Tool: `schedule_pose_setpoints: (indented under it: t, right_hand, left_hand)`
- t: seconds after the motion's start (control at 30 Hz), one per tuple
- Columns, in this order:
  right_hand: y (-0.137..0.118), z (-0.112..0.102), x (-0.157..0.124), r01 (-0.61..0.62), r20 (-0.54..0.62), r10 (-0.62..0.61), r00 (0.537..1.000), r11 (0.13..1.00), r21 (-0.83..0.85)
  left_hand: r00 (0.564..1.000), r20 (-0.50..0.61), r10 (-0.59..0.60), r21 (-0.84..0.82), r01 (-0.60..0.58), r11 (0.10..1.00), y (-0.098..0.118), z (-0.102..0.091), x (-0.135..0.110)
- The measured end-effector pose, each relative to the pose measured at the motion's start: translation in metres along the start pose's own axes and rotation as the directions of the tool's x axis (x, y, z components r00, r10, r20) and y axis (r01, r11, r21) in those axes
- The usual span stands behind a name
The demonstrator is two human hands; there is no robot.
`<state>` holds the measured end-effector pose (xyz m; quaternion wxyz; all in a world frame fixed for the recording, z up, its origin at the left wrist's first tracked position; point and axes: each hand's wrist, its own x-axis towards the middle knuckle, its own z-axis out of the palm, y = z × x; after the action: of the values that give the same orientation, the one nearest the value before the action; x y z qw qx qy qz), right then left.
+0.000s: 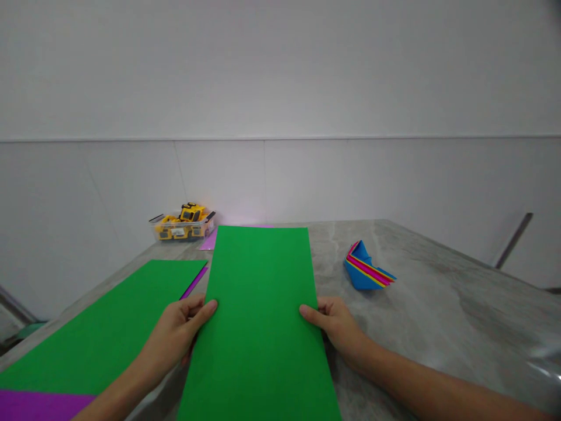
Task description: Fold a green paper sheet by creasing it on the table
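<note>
Purple sheet [44, 404]: is showing at the lower left corner, by the near end of the flat green sheet [105, 321].
Flat green sheet: is lying on the bench [438, 298], left of the hands; a purple edge is showing along its far right side.
Left forearm [127, 377]: is rising from the bottom edge and slanting inward to the right, crossing in front of the flat green sheet.
Left hand [177, 327]: is pinching the left edge of the held green sheet [260, 316], thumb lying on the front face, fingers curling behind and partly hidden.
Clear box [177, 232]: is standing at the far left of the bench, carrying yellow toy vehicles [191, 213]; a pink sheet [209, 241] is lying just beside it.
Held green sheet: is spanning the space between both hands, its near end running out of view at the bottom.
Right hand [337, 324]: is pinching the right edge, thumb pointing left across the face, other fingers mostly hidden behind.
Right forearm [421, 380]: is extending inward from the lower right corner.
Folded blue piece [363, 276]: is resting on the bench beyond the right hand, untouched, showing yellow, red and pink bands.
</note>
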<state>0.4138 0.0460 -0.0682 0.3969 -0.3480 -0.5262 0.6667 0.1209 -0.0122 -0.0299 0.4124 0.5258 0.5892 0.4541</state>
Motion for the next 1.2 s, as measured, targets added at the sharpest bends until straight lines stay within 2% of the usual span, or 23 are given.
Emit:
schedule_pose_setpoints:
  t: [0.07, 0.17, 0.23, 0.3, 0.43, 0.5, 0.57, 0.67, 0.77, 0.83, 0.9, 0.93, 1.0, 1.03, 1.1, 1.13, 1.2]
  right_hand:
    - [-0.002, 0.001, 0.000, -0.012, -0.047, 0.016, 0.999, 0.997, 0.076]
    - [-0.005, 0.003, 0.001, 0.041, -0.195, 0.008, 0.981, 0.969, 0.246]
    - [-0.006, 0.004, 0.002, 0.087, -0.252, -0.005, 0.968, 0.944, 0.317]
    - [-0.007, 0.006, 0.001, 0.087, -0.234, -0.009, 0.972, 0.941, 0.326]
    - [-0.011, 0.013, -0.004, 0.066, -0.111, -0.034, 0.993, 0.952, 0.298]
    - [-0.015, 0.013, -0.004, 0.091, -0.139, -0.047, 0.989, 0.940, 0.330]
    - [-0.019, 0.007, 0.000, 0.142, -0.275, -0.040, 0.961, 0.921, 0.364]
    - [-0.022, -0.010, 0.011, 0.213, -0.476, -0.030, 0.879, 0.918, 0.335]
    - [-0.017, -0.026, 0.019, 0.226, -0.553, -0.076, 0.830, 0.952, 0.208]
    - [-0.010, -0.028, 0.019, 0.212, -0.566, -0.147, 0.811, 0.976, 0.051]
    - [-0.005, -0.022, 0.012, 0.205, -0.498, -0.249, 0.831, 0.968, -0.142]
    - [-0.003, -0.017, 0.007, 0.224, -0.426, -0.306, 0.851, 0.946, -0.232]
    - [-0.003, -0.007, -0.007, 0.311, -0.230, -0.418, 0.879, 0.867, -0.390]
    - [-0.005, -0.003, -0.015, 0.382, -0.121, -0.485, 0.866, 0.798, -0.466]
    - [-0.012, 0.002, -0.028, 0.572, 0.165, -0.596, 0.786, 0.601, -0.558]
    - [-0.016, 0.004, -0.033, 0.650, 0.304, -0.605, 0.736, 0.507, -0.565]
    - [-0.023, 0.005, -0.039, 0.756, 0.501, -0.576, 0.646, 0.387, -0.529]
  left_hand:
    - [0.999, 0.035, -0.020, -0.096, 0.023, 0.995, 0.000, -0.001, 0.000]
    - [0.989, 0.118, -0.093, -0.328, 0.127, 0.936, 0.002, 0.002, -0.002]
    - [0.985, 0.108, -0.131, -0.410, 0.165, 0.897, 0.005, 0.004, -0.004]
    - [0.988, 0.057, -0.144, -0.427, 0.155, 0.891, 0.007, 0.005, -0.004]
    - [0.989, -0.034, -0.144, -0.421, 0.117, 0.899, 0.004, 0.002, 0.002]
    - [0.990, -0.077, -0.119, -0.383, 0.081, 0.920, 0.000, -0.002, 0.005]
    - [0.989, -0.118, -0.094, -0.313, 0.053, 0.948, -0.004, -0.006, 0.008]
    - [0.982, -0.165, -0.094, -0.239, 0.053, 0.970, -0.006, -0.010, 0.011]
    - [0.974, -0.180, -0.141, -0.270, 0.089, 0.959, -0.004, -0.009, 0.011]
    - [0.964, -0.185, -0.188, -0.269, 0.135, 0.954, -0.003, -0.008, 0.011]
    - [0.955, -0.204, -0.214, -0.194, 0.175, 0.965, -0.006, -0.008, 0.010]
    - [0.959, -0.210, -0.191, -0.130, 0.167, 0.977, -0.009, -0.008, 0.010]
    - [0.975, -0.207, -0.082, 0.024, 0.089, 0.996, -0.017, -0.009, 0.010]
    - [0.983, -0.185, -0.017, 0.099, 0.036, 0.994, -0.020, -0.010, 0.010]
    - [0.991, -0.113, 0.077, 0.209, -0.052, 0.977, -0.025, -0.012, 0.010]
    - [0.993, -0.076, 0.087, 0.235, -0.067, 0.970, -0.027, -0.012, 0.009]
    - [0.997, -0.003, 0.071, 0.231, -0.068, 0.970, -0.027, -0.012, 0.008]
